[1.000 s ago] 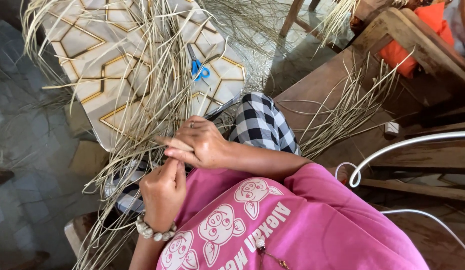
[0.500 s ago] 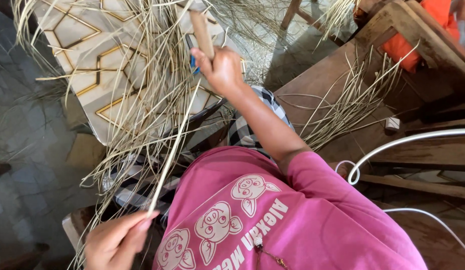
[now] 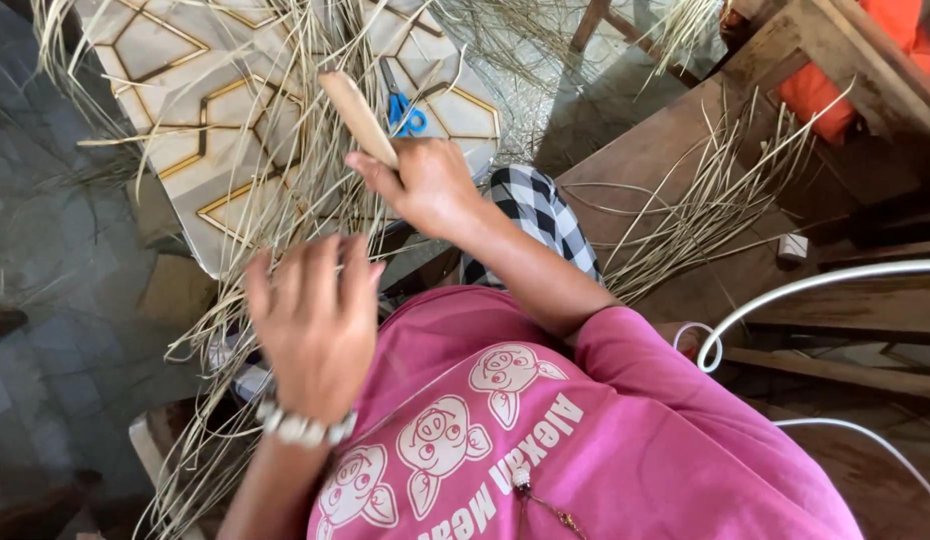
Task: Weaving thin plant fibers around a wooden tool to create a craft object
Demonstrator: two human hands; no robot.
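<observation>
Over the lap, w/ dry straw strands (image 3: pixel 285 200) fanned across a patterned board (image 3: pixel 175 90), I see both hands up and working. Right hand (image 3: pixel 430 185) is clamped round the handle end of a flat wooden stick (image 3: pixel 357 115); fingers curled tight, thumb side pinching it, blade end angled up-left over the board. Left hand (image 3: pixel 315 325) is lower, back of hand to cam, fingers close together and slightly bent; can't tell if a strand is pinched underneath, palm side hidden. Beaded bracelet (image 3: pixel 300 428) on that wrist.

Straw is the work item: main bundle lies across the board and hangs down past the left knee; a second loose bunch (image 3: pixel 705 200) sits apart on the wooden bench (image 3: pixel 645 160) to the right. Blue-handled scissors (image 3: pixel 405 110) lie on the board just beside the stick, partly under strands.

How I'd judge doing this step well, approx:
- keep stick grip firm but low on the handle so the flat face meets the strands square, not edge-on.
- left hand should hold the strands taut near the lap; slack fibre will likely slip or tangle.
- work a few strands at a time; bundle is messy, crossing everywhere.
- watch the scissors, close enough to snag strands or get knocked off.
- white cable (image 3: pixel 815 290) at right is well apart, no issue.

Checked fabric (image 3: pixel 540 215) on the knee is under the strands; fibres could catch there.
</observation>
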